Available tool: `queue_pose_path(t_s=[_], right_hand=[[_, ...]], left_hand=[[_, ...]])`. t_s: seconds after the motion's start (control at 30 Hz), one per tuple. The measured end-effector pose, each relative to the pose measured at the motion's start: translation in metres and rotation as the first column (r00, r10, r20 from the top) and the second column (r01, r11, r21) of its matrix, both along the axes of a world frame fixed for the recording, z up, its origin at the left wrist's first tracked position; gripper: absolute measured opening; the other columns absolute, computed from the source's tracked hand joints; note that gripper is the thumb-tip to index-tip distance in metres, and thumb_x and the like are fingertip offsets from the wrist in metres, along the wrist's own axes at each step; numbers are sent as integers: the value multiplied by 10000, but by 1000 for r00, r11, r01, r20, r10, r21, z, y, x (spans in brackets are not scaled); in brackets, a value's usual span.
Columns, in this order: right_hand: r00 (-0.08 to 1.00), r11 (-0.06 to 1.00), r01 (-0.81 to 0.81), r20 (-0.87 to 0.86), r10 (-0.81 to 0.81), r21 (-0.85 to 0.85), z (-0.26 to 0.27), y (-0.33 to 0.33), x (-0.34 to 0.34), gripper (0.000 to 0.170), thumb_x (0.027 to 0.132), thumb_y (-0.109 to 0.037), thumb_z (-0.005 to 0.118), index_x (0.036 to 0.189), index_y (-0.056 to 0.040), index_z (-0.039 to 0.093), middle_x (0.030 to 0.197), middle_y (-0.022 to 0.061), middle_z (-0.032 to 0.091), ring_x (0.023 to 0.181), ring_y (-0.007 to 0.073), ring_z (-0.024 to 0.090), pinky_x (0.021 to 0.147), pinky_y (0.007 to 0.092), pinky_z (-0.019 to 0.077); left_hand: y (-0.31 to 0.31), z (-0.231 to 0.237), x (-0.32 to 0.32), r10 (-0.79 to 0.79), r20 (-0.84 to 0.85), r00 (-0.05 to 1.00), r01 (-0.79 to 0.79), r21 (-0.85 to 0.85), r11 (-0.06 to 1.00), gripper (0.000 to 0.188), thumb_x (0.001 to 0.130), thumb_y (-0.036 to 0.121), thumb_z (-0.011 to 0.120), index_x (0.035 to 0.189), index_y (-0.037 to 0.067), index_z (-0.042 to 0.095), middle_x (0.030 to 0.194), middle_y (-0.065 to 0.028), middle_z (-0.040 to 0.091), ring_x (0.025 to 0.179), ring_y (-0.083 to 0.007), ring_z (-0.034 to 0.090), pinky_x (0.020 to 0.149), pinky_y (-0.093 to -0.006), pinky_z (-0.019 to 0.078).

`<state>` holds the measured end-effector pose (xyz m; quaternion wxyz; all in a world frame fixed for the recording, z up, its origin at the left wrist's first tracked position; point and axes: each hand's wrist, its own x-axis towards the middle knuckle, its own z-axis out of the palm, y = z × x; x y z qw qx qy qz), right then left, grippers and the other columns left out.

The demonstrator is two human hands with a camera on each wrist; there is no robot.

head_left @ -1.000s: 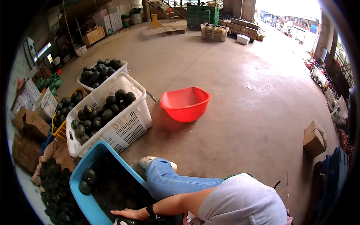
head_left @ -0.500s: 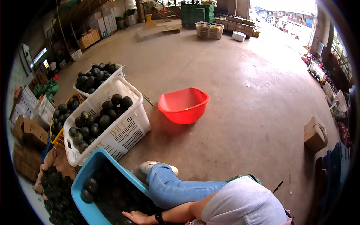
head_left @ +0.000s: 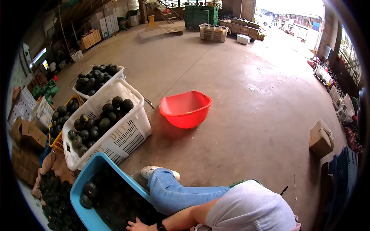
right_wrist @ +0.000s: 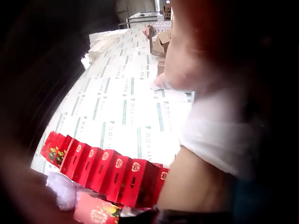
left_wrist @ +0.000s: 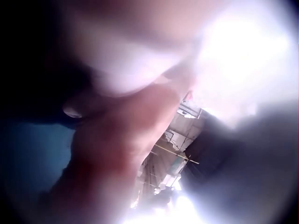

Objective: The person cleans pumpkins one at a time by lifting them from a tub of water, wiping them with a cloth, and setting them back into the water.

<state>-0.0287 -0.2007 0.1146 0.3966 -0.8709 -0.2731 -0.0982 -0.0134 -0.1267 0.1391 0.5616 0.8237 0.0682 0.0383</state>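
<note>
My right hand [head_left: 138, 225] reaches over the near end of a blue tub [head_left: 79, 181] at the bottom of the head view, a black watch [head_left: 161, 226] on its wrist. Its fingers look spread, partly cut off by the frame. Two dark green squash [head_left: 89, 189] show at the tub's left side; the rest inside is dark. In the right wrist view, white material [right_wrist: 219, 128] lies against the hand, and I cannot tell whether it is gripped. My left hand [left_wrist: 124, 128] appears only in its own wrist view, blurred, beside a white blur.
A white crate [head_left: 127, 133] of squash stands beyond the tub, with a smaller white crate [head_left: 120, 76] and a yellow crate [head_left: 58, 143] behind. A red basin [head_left: 187, 113] sits on the floor. Squash [head_left: 58, 200] are heaped left of the tub. Red boxes [right_wrist: 138, 184] line up in the right wrist view.
My right hand has shifted right and lower, toward the frame's bottom edge. A dark squash visible under it a second ago is now out of sight. The head view has swung slightly.
</note>
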Motion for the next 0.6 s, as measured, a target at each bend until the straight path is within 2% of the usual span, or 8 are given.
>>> queue_pose_path(t_s=[0.03,0.1,0.23,0.3,0.43,0.5,0.57,0.6], right_hand=[[990,996,-61,-132,53,-61,-4,10,14,566,830,-672,476,744,-143,658,817,22,634,877,244,542,742,549,421],[810,973,-228,-560,175,-25,21,-4,56,760,852,-731,377,905,-40,689,895,206,670,837,370,644,770,435,513],[708,866,-2,-611,354,500,27,-17,64,674,905,-671,383,1077,-87,672,1002,180,678,974,342,636,854,383,487],[452,665,231,-683,574,711,28,-19,53,634,908,-662,416,1187,-126,607,1142,103,622,1069,237,580,920,327,441],[108,457,586,-624,774,669,-19,7,50,661,868,-695,472,1208,-141,592,1132,23,592,1068,149,541,917,291,425],[-104,91,650,-31,994,755,1,-20,31,577,878,-662,494,995,-129,680,930,8,688,822,145,619,768,315,501],[-114,62,601,8,993,797,-26,-14,38,556,887,-637,506,1006,-122,679,988,6,690,827,164,622,798,301,497],[-72,175,608,-166,984,775,-9,-24,35,534,887,-620,524,1026,-130,682,1011,1,693,865,173,631,826,283,489]], left_hand=[[-1,0,0,-8,-2,1000,8,0,1000,640,779,234,716,1302,-11,441,1172,-160,564,1074,-262,559,951,-362,447],[-2,1,-2,-24,4,1000,24,-16,1000,642,776,232,720,1302,-10,441,1169,-157,566,1071,-257,561,950,-358,449],[1,1,-2,-57,0,998,57,-68,996,648,769,226,728,1300,-10,442,1163,-151,572,1067,-248,566,947,-352,453],[3,1,-4,-70,-3,998,70,-94,993,650,766,224,732,1300,-9,442,1160,-147,574,1065,-244,568,946,-348,455],[5,5,-6,-122,3,993,121,-161,980,656,760,218,740,1298,-8,442,1153,-141,580,1060,-235,573,944,-342,459],[7,7,-8,-144,-3,990,140,-192,971,658,757,216,744,1298,-8,443,1150,-138,582,1058,-231,575,943,-338,460],[13,7,-12,-174,-6,985,168,-228,959,661,753,213,748,1297,-8,443,1147,-134,585,1056,-226,578,942,-335,462],[11,10,-10,-182,-11,983,174,-237,956,663,752,212,750,1297,-7,443,1146,-133,586,1055,-224,579,941,-333,463]])
